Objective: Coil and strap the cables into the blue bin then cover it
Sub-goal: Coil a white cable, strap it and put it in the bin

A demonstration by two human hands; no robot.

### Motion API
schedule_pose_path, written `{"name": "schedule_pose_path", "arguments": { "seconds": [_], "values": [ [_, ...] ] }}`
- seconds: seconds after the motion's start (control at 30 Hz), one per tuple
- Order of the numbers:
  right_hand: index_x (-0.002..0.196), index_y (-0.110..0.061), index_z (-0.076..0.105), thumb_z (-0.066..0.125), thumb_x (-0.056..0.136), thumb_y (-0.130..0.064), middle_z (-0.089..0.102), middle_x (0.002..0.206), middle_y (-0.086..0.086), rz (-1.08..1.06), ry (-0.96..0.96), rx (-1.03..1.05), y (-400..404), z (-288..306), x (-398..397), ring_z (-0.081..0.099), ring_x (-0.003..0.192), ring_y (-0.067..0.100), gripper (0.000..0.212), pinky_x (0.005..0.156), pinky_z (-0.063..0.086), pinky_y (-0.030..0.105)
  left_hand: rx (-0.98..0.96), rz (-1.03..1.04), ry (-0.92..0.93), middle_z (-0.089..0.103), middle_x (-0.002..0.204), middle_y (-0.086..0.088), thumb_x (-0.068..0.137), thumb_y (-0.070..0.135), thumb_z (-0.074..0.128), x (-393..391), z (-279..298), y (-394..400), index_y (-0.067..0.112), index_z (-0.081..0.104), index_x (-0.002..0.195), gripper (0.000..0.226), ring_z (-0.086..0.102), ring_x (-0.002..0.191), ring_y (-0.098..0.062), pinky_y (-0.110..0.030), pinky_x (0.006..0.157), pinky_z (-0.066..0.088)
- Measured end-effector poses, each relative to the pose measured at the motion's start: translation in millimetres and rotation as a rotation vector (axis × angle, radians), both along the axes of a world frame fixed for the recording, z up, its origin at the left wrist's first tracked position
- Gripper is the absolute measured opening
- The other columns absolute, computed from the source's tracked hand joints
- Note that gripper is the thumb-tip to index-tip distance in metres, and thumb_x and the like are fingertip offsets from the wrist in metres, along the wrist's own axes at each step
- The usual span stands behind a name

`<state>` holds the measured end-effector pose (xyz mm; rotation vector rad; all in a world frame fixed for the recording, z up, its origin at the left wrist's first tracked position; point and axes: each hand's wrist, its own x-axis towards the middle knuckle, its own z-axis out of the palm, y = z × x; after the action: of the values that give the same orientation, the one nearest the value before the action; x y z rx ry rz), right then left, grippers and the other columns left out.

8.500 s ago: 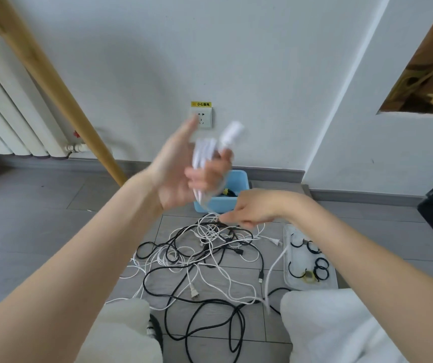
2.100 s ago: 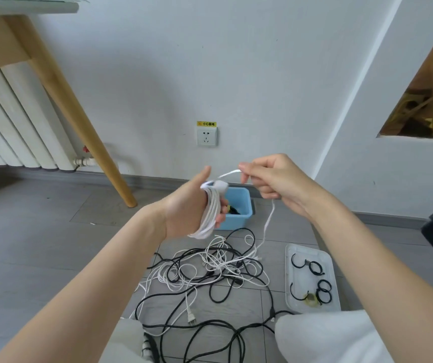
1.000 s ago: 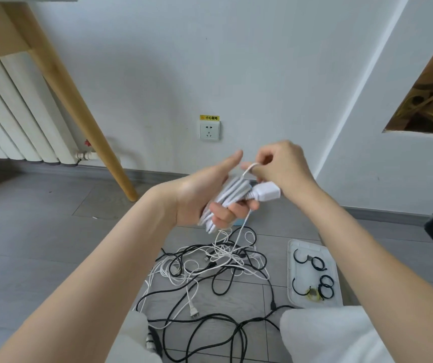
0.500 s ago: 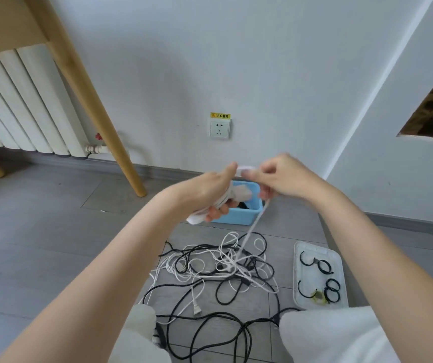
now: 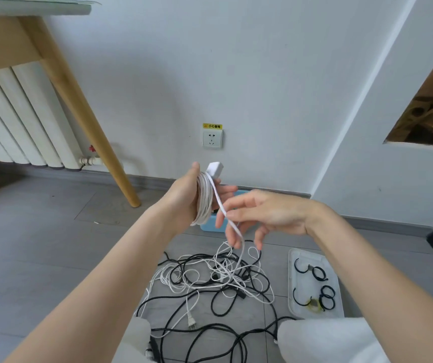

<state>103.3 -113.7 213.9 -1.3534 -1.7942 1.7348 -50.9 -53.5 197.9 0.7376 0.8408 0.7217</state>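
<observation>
My left hand [image 5: 184, 197] is raised over the floor with a white cable [image 5: 204, 197] wound round it in a coil. The cable's white plug [image 5: 215, 169] sticks out at the top. A strand runs from the coil through the loosely curled fingers of my right hand [image 5: 262, 213] and down to the tangle of black and white cables [image 5: 210, 279] on the floor. The blue bin [image 5: 208, 227] stands behind my hands, mostly hidden by them.
A clear lid [image 5: 290, 279] on the floor to the right holds several black straps [image 5: 320, 273]. My knees in white trousers [image 5: 322, 341] fill the bottom edge. A wooden table leg [image 5: 100, 142] and a radiator [image 5: 13, 116] stand at the left, and a wall socket [image 5: 212, 138] is ahead.
My right hand has dropped below and to the right of the coil, drawing out a new length of white cable. The plug now stands up above my left hand.
</observation>
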Motion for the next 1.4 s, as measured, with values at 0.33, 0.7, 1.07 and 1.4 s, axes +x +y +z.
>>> {"name": "schedule_pose_path", "arguments": {
  "seconds": [0.33,0.7,1.07,1.4],
  "values": [
    [0.108,-0.007,0.063,0.044,0.096,-0.017,0.061,0.110,0.009,0.252,-1.029,0.095,8,-86,-2,0.058,0.099,0.025,0.025,0.092,0.047,0.036,-0.101,-0.018,-0.523,0.036,0.045,0.012,0.098,0.053,0.024,-1,29,-1,0.011,0.052,0.077,0.055,0.036,0.035,-0.001,-0.014,0.040,0.037],
    [0.093,-0.005,0.063,0.040,0.095,-0.013,0.064,0.089,0.011,-0.817,-0.220,1.475,25,37,-8,0.061,0.085,0.020,0.025,0.081,0.050,0.029,-0.001,-0.174,-0.178,0.034,0.045,0.011,0.099,0.051,0.020,-4,23,-3,0.011,0.049,0.078,0.054,0.032,0.035,-0.003,-0.014,0.041,0.035],
    [0.096,-0.022,0.066,0.040,0.094,-0.009,0.038,0.098,0.003,-0.314,-0.989,0.598,28,-13,21,0.033,0.110,0.027,0.029,0.093,0.035,0.037,0.026,0.108,-0.233,0.035,0.044,0.008,0.099,0.052,0.016,-4,22,6,0.012,0.048,0.076,0.057,0.033,0.035,-0.005,-0.019,0.052,0.029],
    [0.068,-0.011,0.050,0.032,0.102,-0.031,0.053,0.061,-0.003,0.061,-0.676,0.376,-1,-34,-7,0.051,0.063,0.014,0.043,0.071,0.042,0.026,-0.015,0.010,-0.458,0.036,0.044,0.009,0.098,0.051,0.020,-8,23,6,0.008,0.053,0.081,0.057,0.035,0.034,-0.003,-0.015,0.041,0.036]
  ]
}}
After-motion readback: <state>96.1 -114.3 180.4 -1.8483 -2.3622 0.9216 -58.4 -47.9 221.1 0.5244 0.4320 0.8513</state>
